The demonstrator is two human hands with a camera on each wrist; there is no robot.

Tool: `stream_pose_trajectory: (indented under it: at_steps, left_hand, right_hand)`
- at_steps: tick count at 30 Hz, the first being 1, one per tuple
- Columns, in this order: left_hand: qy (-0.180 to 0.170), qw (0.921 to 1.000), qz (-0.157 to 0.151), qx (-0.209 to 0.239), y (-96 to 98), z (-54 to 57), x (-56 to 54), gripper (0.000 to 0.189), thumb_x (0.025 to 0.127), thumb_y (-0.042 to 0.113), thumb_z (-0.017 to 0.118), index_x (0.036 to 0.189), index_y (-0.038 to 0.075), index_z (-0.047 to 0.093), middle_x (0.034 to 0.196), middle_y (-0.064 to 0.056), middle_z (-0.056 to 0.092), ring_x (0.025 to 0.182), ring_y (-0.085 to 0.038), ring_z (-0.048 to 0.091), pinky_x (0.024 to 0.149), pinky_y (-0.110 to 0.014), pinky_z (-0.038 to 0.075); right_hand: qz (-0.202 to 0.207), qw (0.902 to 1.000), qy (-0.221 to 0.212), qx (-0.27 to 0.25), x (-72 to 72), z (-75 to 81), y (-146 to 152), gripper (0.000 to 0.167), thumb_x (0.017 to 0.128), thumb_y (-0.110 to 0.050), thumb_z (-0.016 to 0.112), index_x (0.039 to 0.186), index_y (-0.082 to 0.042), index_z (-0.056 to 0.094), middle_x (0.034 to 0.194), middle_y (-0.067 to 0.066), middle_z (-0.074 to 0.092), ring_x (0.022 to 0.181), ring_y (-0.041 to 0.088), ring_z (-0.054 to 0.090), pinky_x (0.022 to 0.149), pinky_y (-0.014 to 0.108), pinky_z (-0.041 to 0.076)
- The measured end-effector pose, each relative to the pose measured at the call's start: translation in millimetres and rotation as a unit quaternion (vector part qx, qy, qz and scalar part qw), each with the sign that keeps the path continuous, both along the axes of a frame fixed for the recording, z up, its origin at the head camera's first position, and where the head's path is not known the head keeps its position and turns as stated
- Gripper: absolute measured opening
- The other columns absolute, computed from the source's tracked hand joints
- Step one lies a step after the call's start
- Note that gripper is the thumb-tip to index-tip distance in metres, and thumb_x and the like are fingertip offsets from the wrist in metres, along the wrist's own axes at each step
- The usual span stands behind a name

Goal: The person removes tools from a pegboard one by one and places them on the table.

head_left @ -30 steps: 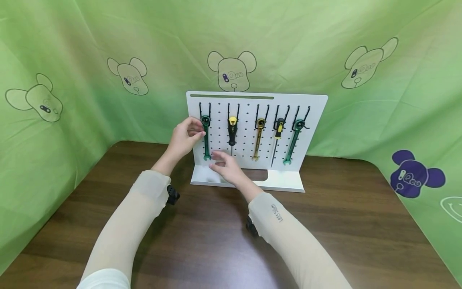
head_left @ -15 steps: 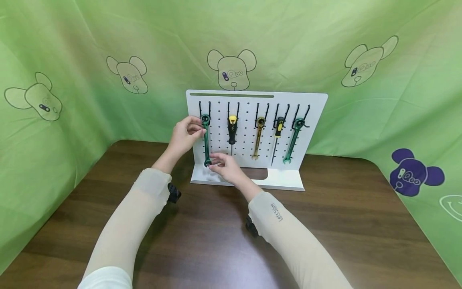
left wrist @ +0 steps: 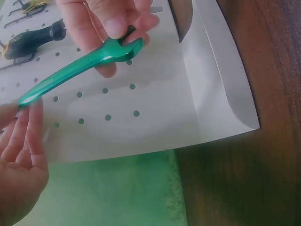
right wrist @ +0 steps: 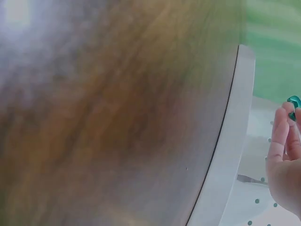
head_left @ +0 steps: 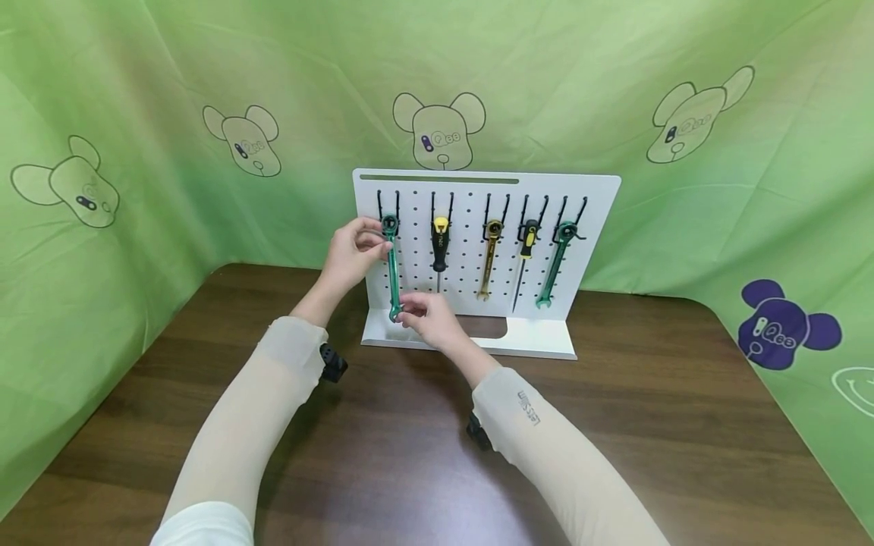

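A green combination wrench hangs at the left end of the white pegboard, its ring end at the black hook. My left hand pinches its upper shank between thumb and fingers. Down at the open-jaw end, the thumb and fingers of my right hand pinch the wrench. In the left wrist view the shank slants away from the board's face, the open end between the right fingertips. Only that green end shows in the right wrist view.
Along the board to the right hang a black-and-yellow screwdriver, a gold wrench, a slimmer screwdriver and another green wrench. The board's foot stands on the brown table, before a green curtain.
The left wrench's lower end has tipped down and out from the board. My right hand, apart from it at first, has closed on that end. The left hand has stayed nearly still.
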State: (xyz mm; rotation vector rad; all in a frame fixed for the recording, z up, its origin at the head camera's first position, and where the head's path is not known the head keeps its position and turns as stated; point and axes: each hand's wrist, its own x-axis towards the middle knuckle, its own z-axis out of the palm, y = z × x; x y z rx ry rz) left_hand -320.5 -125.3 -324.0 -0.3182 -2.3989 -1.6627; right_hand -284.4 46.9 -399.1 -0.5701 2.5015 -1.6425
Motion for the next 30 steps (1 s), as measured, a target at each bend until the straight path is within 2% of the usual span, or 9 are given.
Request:
stream_pose_trajectory:
  at_steps: [12, 24, 30]
  left_hand:
    - [0.012, 0.9994, -0.008, 0.032, -1.1, 3.8, 6.9, 0.029, 0.092, 0.003, 0.068, 0.118, -0.005, 0.057, 0.098, -0.026, 0.072, 0.067, -0.002, 0.065, 0.074, -0.02, 0.054]
    - [0.02, 0.9996, -0.013, 0.013, -1.5, 4.3, 13.0, 0.03, 0.093, 0.006, 0.069, 0.119, -0.003, 0.056, 0.1, -0.027, 0.072, 0.069, -0.003, 0.065, 0.074, -0.019, 0.053]
    - [0.025, 0.9995, -0.013, 0.011, -2.3, 4.2, 18.4, 0.03, 0.093, 0.008, 0.068, 0.119, -0.002, 0.057, 0.098, -0.025, 0.073, 0.07, -0.005, 0.066, 0.077, -0.021, 0.053]
  right_hand:
    - [-0.006, 0.9999, 0.009, 0.003, 6.9, 5.8, 1.2, 0.029, 0.091, 0.001, 0.065, 0.12, 0.003, 0.069, 0.097, 0.02, 0.074, 0.074, 0.012, 0.062, 0.066, 0.019, 0.049]
    - [0.002, 0.9998, 0.02, 0.002, 11.7, 6.7, 4.9, 0.027, 0.091, 0.001, 0.066, 0.117, 0.004, 0.07, 0.096, 0.02, 0.075, 0.076, 0.012, 0.063, 0.069, 0.021, 0.052]
    - [0.01, 0.9998, 0.019, 0.004, 19.2, 12.1, 6.4, 0.027, 0.091, 0.0, 0.067, 0.118, 0.003, 0.07, 0.095, 0.02, 0.075, 0.077, 0.013, 0.063, 0.07, 0.02, 0.051]
